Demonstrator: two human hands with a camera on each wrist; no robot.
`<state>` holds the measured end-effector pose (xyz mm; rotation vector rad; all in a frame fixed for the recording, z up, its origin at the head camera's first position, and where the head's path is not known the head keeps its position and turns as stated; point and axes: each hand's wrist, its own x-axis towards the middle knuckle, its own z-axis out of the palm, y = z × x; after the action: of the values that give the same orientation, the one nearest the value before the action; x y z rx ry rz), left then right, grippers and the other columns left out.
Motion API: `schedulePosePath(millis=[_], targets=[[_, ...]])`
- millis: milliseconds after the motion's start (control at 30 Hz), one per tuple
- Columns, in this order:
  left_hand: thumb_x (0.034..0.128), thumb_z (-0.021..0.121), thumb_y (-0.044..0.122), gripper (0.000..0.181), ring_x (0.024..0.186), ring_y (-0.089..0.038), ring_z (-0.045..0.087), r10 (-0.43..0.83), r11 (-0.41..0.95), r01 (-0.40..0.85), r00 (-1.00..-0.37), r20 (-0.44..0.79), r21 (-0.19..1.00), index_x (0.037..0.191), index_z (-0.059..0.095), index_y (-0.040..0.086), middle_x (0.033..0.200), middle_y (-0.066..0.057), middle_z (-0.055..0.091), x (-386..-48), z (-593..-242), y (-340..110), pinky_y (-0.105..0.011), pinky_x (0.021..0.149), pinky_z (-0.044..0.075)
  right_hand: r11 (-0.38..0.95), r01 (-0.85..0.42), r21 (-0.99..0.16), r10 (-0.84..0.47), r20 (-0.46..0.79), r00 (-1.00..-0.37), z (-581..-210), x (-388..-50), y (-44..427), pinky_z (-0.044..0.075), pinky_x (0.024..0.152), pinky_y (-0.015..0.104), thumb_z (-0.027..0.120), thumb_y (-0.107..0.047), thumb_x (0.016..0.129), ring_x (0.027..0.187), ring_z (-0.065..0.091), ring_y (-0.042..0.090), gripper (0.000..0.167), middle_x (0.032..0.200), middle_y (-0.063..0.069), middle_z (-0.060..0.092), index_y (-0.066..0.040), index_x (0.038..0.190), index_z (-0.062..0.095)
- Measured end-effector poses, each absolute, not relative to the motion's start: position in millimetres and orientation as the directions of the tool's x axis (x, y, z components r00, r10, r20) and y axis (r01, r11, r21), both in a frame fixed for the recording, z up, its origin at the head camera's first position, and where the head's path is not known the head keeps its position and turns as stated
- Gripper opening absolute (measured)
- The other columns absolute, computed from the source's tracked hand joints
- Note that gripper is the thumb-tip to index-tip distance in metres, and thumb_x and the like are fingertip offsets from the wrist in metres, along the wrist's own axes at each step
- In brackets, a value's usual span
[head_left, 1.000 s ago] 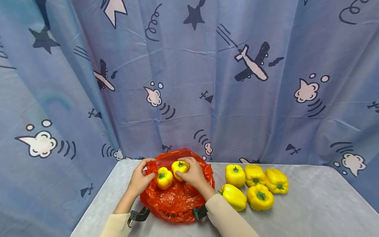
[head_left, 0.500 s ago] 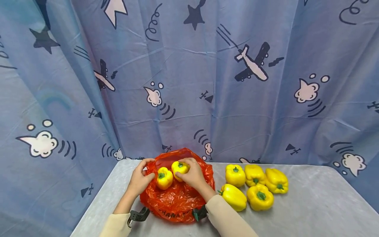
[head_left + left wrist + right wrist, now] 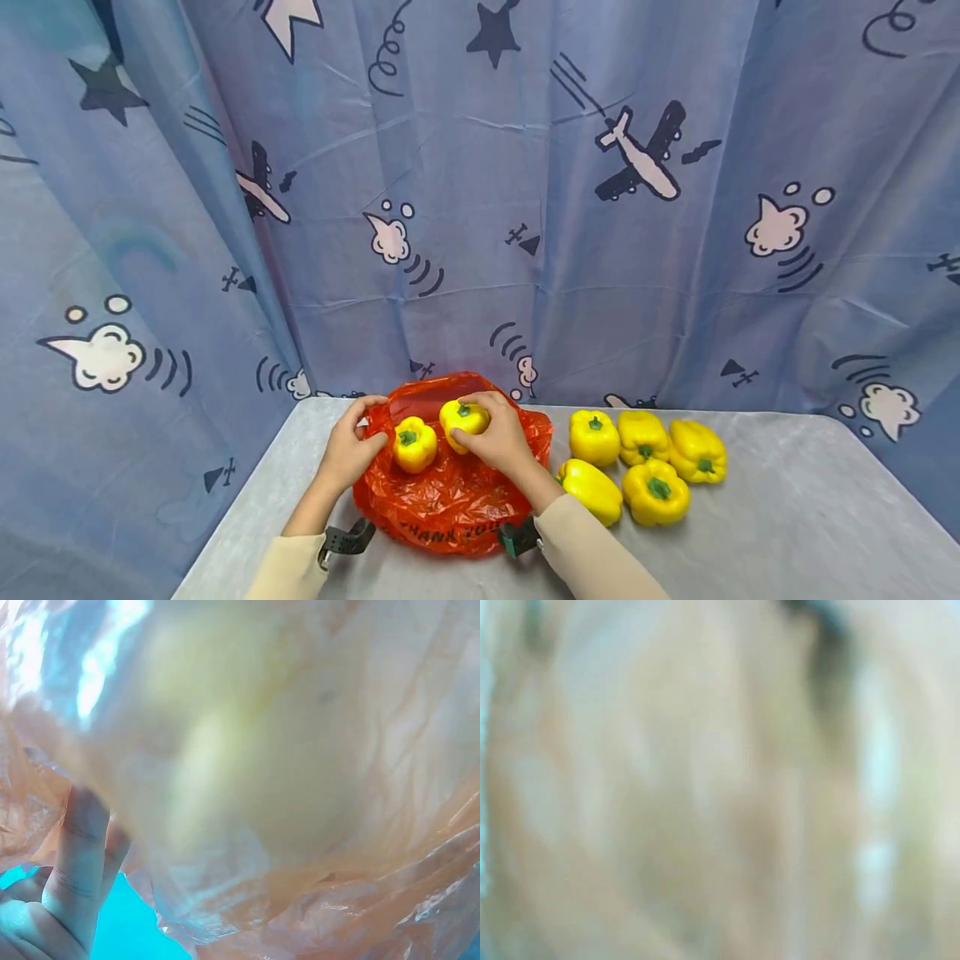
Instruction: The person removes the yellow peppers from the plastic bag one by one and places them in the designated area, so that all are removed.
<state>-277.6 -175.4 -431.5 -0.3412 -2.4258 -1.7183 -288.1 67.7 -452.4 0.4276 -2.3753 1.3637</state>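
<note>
A red plastic bag (image 3: 450,500) with dark lettering lies on the table, its mouth spread wide. My left hand (image 3: 348,450) pinches the bag's left rim between thumb and fingers. Just inside the mouth sits a yellow bell pepper (image 3: 415,445), close to the left thumb. My right hand (image 3: 501,433) grips a second yellow bell pepper (image 3: 459,417) from its right side, within the bag's mouth. Thin bag film (image 3: 390,750) fills most of the left wrist view, with a yellowish blur behind it and a few fingers (image 3: 79,862) at lower left. The right wrist view is too blurred to read.
Several more yellow bell peppers, one of them a front pepper (image 3: 656,493), stand grouped right of the bag, near the right forearm. A grey-white table (image 3: 810,500) carries everything. Behind it hangs a blue patterned curtain (image 3: 465,192).
My right hand and its bell pepper have shifted slightly right, and the bag's right side has spread a little that way. The left hand keeps its hold. The head view has tilted slightly.
</note>
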Motion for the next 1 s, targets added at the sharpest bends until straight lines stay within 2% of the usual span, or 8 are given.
schedulePosePath(millis=[333, 533, 700, 1000], targets=[[0.0799, 0.057, -0.006, 0.048, 0.077, -0.022, 0.064, 0.085, 0.339, 0.248, -0.969, 0.233, 0.907, 0.125, 0.055, 0.011, 0.128, -0.018, 0.054, -279.3, -434.3, -175.7, -0.027, 0.064, 0.056, 0.445, -0.418, -0.792, -0.029, 0.454, -0.890, -440.0, -265.3, 73.1, 0.054, 0.084, 0.036, 0.083, -0.022, 0.069, 0.098, 0.059, 0.022, 0.041, 0.109, 0.008, 0.062, -0.012, 0.105, 0.068], [0.0807, 0.057, -0.007, 0.048, 0.079, -0.023, 0.065, 0.077, 0.321, 0.249, -0.969, 0.237, 0.914, 0.125, 0.056, 0.011, 0.128, -0.019, 0.054, -277.7, -434.4, -176.2, -0.028, 0.065, 0.057, 0.390, -0.424, -0.817, -0.037, 0.446, -0.894, -428.5, -250.4, 75.6, 0.055, 0.080, 0.028, 0.082, -0.019, 0.069, 0.096, 0.059, 0.020, 0.040, 0.108, 0.006, 0.062, -0.013, 0.105, 0.067], [0.0803, 0.057, -0.008, 0.047, 0.078, -0.022, 0.066, 0.079, 0.308, 0.262, -0.965, 0.249, 0.915, 0.124, 0.056, 0.008, 0.128, -0.021, 0.054, -276.9, -435.3, -176.0, -0.026, 0.064, 0.056, 0.367, -0.400, -0.840, -0.059, 0.408, -0.911, -417.5, -234.7, 80.0, 0.053, 0.079, 0.023, 0.082, -0.018, 0.070, 0.095, 0.058, 0.017, 0.037, 0.106, 0.003, 0.062, -0.017, 0.104, 0.067], [0.0802, 0.057, -0.008, 0.047, 0.078, -0.023, 0.065, 0.080, 0.313, 0.274, -0.962, 0.263, 0.909, 0.124, 0.055, 0.008, 0.128, -0.021, 0.055, -278.1, -435.0, -176.9, -0.027, 0.063, 0.056, 0.355, -0.324, -0.877, -0.083, 0.315, -0.945, -394.9, -214.4, 101.0, 0.051, 0.076, 0.024, 0.082, -0.018, 0.071, 0.093, 0.055, 0.018, 0.037, 0.107, 0.002, 0.059, -0.022, 0.104, 0.067]])
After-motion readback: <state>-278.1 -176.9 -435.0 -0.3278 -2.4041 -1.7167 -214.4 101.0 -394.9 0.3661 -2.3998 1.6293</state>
